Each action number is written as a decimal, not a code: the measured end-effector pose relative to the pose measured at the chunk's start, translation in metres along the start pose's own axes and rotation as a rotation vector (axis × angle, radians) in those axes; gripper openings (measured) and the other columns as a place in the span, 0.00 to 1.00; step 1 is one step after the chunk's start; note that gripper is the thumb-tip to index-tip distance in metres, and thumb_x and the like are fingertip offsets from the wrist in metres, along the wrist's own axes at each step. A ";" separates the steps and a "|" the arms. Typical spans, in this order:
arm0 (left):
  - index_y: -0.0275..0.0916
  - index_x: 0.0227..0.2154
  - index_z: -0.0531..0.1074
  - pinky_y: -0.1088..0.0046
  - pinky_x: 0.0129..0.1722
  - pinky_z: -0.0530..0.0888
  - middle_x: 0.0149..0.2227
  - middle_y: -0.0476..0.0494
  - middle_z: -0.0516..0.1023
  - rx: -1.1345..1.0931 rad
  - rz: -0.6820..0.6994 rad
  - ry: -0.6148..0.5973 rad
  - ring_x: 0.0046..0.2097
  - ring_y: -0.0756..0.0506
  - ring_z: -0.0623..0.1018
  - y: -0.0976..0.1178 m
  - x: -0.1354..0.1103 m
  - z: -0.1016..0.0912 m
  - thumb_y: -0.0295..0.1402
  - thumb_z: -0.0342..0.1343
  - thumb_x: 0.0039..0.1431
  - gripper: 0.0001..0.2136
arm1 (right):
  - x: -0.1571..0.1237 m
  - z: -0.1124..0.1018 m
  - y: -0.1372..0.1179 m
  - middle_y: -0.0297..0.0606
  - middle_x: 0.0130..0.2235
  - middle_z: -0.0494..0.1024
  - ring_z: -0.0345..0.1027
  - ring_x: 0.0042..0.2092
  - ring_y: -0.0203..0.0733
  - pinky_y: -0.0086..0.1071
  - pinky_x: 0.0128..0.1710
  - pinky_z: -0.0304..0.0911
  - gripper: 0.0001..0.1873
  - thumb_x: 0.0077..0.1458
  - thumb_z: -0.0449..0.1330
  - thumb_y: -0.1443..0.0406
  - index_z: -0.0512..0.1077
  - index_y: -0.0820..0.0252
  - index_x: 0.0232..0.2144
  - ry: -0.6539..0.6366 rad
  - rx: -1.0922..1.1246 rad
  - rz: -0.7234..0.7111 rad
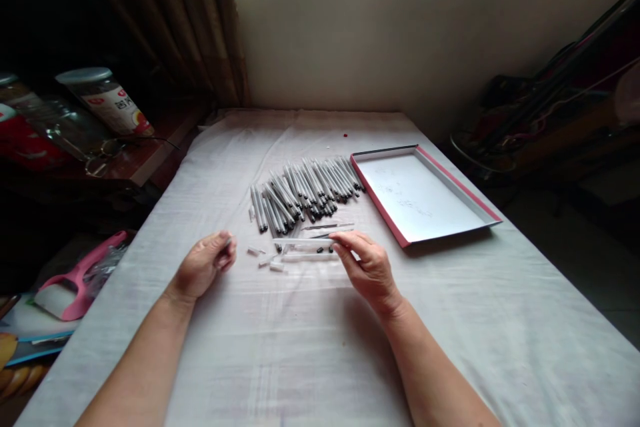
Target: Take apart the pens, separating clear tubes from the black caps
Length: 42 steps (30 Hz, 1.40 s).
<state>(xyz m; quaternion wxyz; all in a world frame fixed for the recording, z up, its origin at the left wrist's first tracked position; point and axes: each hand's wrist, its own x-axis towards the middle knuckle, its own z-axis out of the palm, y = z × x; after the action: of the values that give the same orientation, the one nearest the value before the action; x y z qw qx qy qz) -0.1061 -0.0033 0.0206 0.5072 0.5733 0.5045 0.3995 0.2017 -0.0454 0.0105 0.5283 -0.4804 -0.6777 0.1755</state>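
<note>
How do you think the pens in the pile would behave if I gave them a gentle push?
The pens would probably slide or roll, lying loose on flat cloth. Each is likely light, being so slim, and fairly stiff, since the barrels look straight.

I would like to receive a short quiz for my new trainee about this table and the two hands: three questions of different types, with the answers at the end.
1. Multiple choice. What does the right hand hold?
a) a wooden brush
b) a thin, translucent plastic tube
c) a paper cup

2. True or false? The shallow, white-bottomed box lid with pinkish-red sides lies to the right of the heap of slim grey pens with black ends.

3. Fill in the missing word (curled or spread). The fingers of the left hand are ____.

Key: 1. b; 2. true; 3. curled.
</note>
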 end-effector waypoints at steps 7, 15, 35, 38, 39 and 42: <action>0.40 0.37 0.77 0.66 0.45 0.73 0.38 0.42 0.81 0.705 0.404 0.228 0.42 0.43 0.78 -0.024 0.012 0.023 0.44 0.52 0.61 0.15 | -0.002 0.003 0.026 0.41 0.40 0.81 0.73 0.45 0.47 0.41 0.48 0.67 0.10 0.60 0.55 0.61 0.76 0.54 0.39 0.004 -0.153 0.172; 0.41 0.38 0.78 0.69 0.41 0.73 0.37 0.43 0.83 0.866 0.402 0.154 0.39 0.43 0.79 -0.020 0.012 0.021 0.42 0.49 0.62 0.15 | -0.004 0.002 0.041 0.42 0.42 0.80 0.69 0.48 0.48 0.44 0.53 0.61 0.14 0.60 0.50 0.63 0.76 0.55 0.39 -0.045 -0.277 0.227; 0.43 0.38 0.79 0.65 0.43 0.71 0.46 0.40 0.78 1.489 0.628 -0.096 0.47 0.40 0.76 0.027 0.109 0.043 0.27 0.52 0.59 0.12 | -0.006 0.008 0.045 0.44 0.45 0.80 0.69 0.49 0.51 0.46 0.53 0.62 0.15 0.57 0.53 0.65 0.78 0.58 0.42 -0.024 -0.368 0.225; 0.41 0.37 0.78 0.64 0.44 0.71 0.47 0.38 0.78 1.506 0.704 -0.143 0.47 0.40 0.76 0.030 0.111 0.038 0.23 0.51 0.59 0.11 | -0.006 0.007 0.045 0.44 0.45 0.80 0.69 0.49 0.51 0.45 0.52 0.62 0.15 0.57 0.53 0.66 0.78 0.58 0.41 0.009 -0.365 0.208; 0.40 0.37 0.77 0.64 0.45 0.71 0.47 0.38 0.78 1.502 0.744 -0.153 0.47 0.41 0.76 0.031 0.110 0.036 0.22 0.50 0.60 0.12 | -0.006 0.007 0.045 0.44 0.45 0.80 0.69 0.49 0.50 0.45 0.52 0.62 0.15 0.57 0.53 0.66 0.78 0.57 0.40 0.025 -0.367 0.192; 0.39 0.39 0.75 0.65 0.46 0.70 0.43 0.39 0.80 1.477 0.909 -0.138 0.45 0.42 0.77 0.030 0.094 0.033 0.21 0.49 0.61 0.11 | -0.005 0.005 0.038 0.43 0.43 0.81 0.70 0.48 0.50 0.43 0.51 0.62 0.12 0.59 0.53 0.65 0.77 0.57 0.38 0.081 -0.359 0.114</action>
<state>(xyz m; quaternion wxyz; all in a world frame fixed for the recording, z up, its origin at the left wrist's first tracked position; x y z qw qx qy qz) -0.0524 0.0844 0.0392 -0.1737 0.9245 0.3249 0.0980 0.2146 -0.0298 -0.0229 0.4500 -0.6113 -0.6481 0.0619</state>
